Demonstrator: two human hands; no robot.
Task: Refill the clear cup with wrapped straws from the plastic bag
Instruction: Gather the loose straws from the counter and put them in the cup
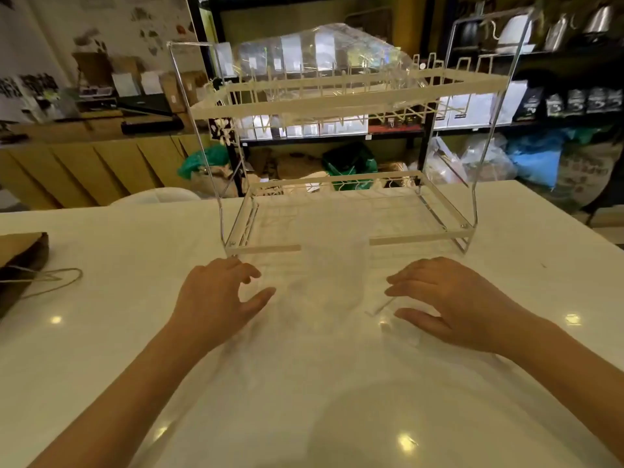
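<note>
head | L hand (pixel 216 292) ctr-left, fingers spread, holds nothing | R hand (pixel 445 298) ctr-right, fingers apart, holds nothing | bag (pixel 324 59) upper ctr on rack (pixel 337 106) top tier | blurred smear between hands, cup can't tell | table (pixel 101 332)

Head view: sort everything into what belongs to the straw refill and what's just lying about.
Job: left hand; right hand; blurred translucent plastic thing between them, bag or cup unclear.
Lying about: white two-tier wire rack; crumpled clear plastic on its top tier; brown paper bag with twine handle.
</note>
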